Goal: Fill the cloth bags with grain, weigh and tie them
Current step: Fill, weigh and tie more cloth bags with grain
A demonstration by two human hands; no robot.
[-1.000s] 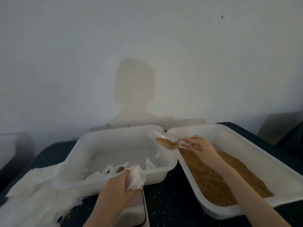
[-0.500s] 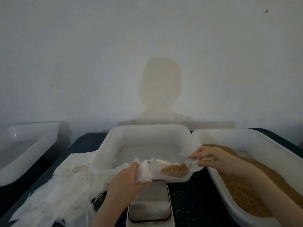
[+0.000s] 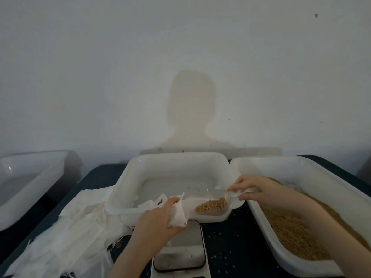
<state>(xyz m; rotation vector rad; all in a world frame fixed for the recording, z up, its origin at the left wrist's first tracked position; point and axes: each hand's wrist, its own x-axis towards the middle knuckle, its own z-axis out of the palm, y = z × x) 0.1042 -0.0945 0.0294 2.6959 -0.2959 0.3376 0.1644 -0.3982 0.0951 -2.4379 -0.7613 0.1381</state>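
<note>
My left hand grips a small white cloth bag by its mouth, just above the scale. My right hand holds the handle of a clear plastic scoop loaded with brown grain. The scoop's open end points at the bag's mouth, close beside it, over the front rim of the middle white tray. A larger white tray on the right holds a bed of grain.
A pile of white cloth bags lies on the dark table left of the middle tray. Another white tray stands at the far left. Loose grains dot the dark tabletop around the scale. A plain wall rises behind.
My right hand carried the filled scoop from above the grain tray down and left to the bag's mouth. My left hand kept its hold on the bag. The camera view shifted.
</note>
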